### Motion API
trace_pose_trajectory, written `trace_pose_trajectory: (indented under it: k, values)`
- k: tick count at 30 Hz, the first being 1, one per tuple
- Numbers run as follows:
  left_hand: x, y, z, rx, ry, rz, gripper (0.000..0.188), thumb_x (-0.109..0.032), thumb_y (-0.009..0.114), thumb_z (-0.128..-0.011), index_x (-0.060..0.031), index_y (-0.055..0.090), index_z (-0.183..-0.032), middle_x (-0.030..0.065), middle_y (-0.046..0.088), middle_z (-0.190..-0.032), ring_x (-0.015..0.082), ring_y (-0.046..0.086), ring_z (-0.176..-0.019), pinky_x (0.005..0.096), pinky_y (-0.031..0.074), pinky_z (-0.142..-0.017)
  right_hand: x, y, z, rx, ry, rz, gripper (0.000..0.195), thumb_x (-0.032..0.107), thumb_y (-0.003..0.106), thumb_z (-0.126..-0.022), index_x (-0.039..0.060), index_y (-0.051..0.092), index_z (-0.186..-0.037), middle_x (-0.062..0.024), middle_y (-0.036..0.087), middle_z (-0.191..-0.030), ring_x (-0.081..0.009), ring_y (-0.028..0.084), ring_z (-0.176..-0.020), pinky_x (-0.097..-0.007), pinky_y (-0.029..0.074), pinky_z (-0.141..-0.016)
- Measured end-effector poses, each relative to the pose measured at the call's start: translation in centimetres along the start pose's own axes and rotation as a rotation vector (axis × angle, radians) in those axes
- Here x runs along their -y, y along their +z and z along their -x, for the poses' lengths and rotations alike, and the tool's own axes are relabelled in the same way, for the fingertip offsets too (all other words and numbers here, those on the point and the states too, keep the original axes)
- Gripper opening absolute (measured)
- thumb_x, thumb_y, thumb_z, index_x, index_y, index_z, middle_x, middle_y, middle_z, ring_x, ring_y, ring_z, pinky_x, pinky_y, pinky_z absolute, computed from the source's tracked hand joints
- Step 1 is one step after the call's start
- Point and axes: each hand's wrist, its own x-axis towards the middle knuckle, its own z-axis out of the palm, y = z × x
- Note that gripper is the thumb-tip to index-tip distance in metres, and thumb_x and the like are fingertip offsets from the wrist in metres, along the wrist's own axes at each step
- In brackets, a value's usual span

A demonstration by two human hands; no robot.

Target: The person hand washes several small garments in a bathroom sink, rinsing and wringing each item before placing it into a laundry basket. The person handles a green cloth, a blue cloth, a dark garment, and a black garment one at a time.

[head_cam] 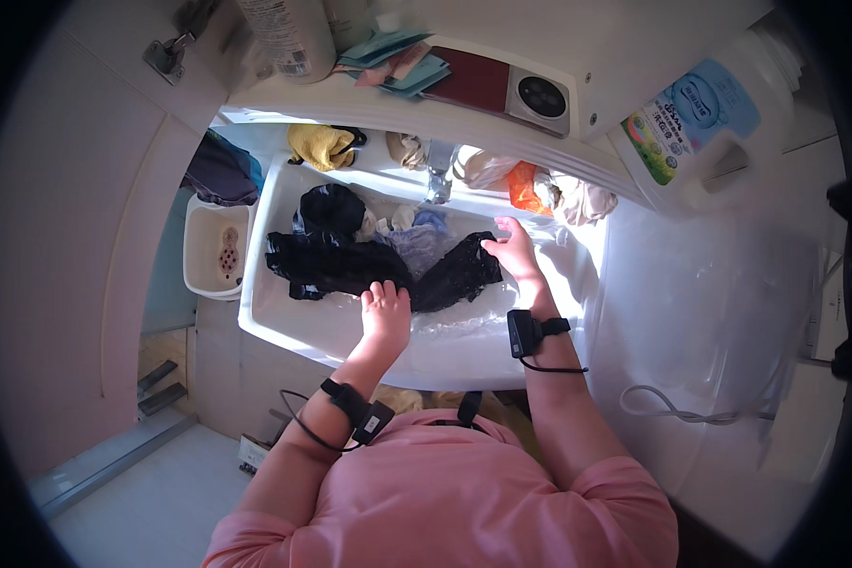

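A wet black garment (341, 264) stretches across the white laundry sink (295, 337), its right part bent up and away from me. The curled fingers of my left hand (385, 316) touch its near edge around the middle; whether they grip the cloth is hidden. At the garment's right end is my right hand (517, 250), thumb and fingers apart, the thumb against or just above the fabric. Behind the black cloth, pale blue and white fabric (422, 238) lies in shallow, rippling water. A metal faucet (439, 170) stands at the sink's back edge.
Above the back edge, a shelf (369, 103) holds a dark red phone (468, 78), paper packets (397, 67) and a bottle (287, 35). A large detergent jug (710, 121) stands right. Yellow cloth (319, 145) and an orange bag (527, 188) flank the faucet. A small basin (209, 284) sits left.
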Motion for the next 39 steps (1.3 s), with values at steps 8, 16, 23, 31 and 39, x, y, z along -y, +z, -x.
trace_pose_trajectory:
  k: [8, 16, 23, 31, 39]
  values:
    - [-3.0, 5.0, -1.8, 0.361, 0.266, 0.112, 0.069, -0.025, 0.05, -0.092, -0.0053, 0.026, -0.154, 0.0171, 0.017, -0.162, 0.0359, 0.016, -0.15, 0.0433, 0.025, -0.118, -1.7, 5.5, 6.2, 0.279, -0.019, 0.716, 0.087, 0.021, 0.078, -0.069, 0.0233, 0.039, -0.148, -0.0227, 0.019, -0.159, -0.0421, 0.024, -0.145, -0.051, 0.031, -0.117]
    - [-3.9, 8.3, -4.7, 0.431, -0.064, -0.069, 0.065, -0.025, 0.043, -0.095, -0.0013, 0.027, -0.153, 0.0168, 0.014, -0.164, 0.0324, 0.009, -0.152, 0.0409, 0.014, -0.121, -1.8, 5.1, 5.4, 0.129, 0.03, 0.837, 0.057, 0.023, 0.077, -0.078, 0.0148, 0.055, -0.13, -0.0153, 0.051, -0.13, -0.0343, 0.049, -0.125, -0.0467, 0.046, -0.102]
    - [-2.7, 7.2, -2.9, 0.38, 0.114, 0.006, 0.059, -0.033, 0.042, -0.098, -0.027, 0.03, -0.155, 0.0093, 0.018, -0.164, 0.032, 0.007, -0.152, 0.0446, 0.011, -0.121, -9.0, 0.8, 1.0, -0.163, 0.136, 0.122, 0.055, 0.014, 0.08, -0.075, 0.008, 0.052, -0.122, -0.0193, 0.064, -0.11, -0.0326, 0.062, -0.104, -0.0425, 0.049, -0.091]
    - [-3.8, 9.7, -4.4, 0.339, -0.074, -0.062, 0.051, -0.023, 0.042, -0.095, -0.0024, 0.048, -0.142, 0.0129, 0.029, -0.159, 0.0292, 0.022, -0.149, 0.0411, 0.018, -0.119, -2.8, 5.3, 5.8, 0.478, -0.125, 0.8, 0.086, 0.02, 0.077, -0.071, 0.0189, 0.039, -0.148, -0.026, 0.017, -0.158, -0.0469, 0.026, -0.142, -0.0523, 0.035, -0.113]
    - [-1.9, 9.9, -3.7, 0.093, -0.069, 0.218, 0.04, -0.019, 0.049, -0.09, -0.0034, 0.061, -0.125, 0.0125, 0.052, -0.14, 0.0275, 0.039, -0.14, 0.039, 0.031, -0.114, -3.1, 2.1, 3.4, -0.214, 0.054, 0.595, 0.039, 0.008, 0.063, -0.076, 0.0105, 0.059, -0.114, -0.0149, 0.064, -0.111, -0.0338, 0.062, -0.106, -0.0443, 0.05, -0.088]
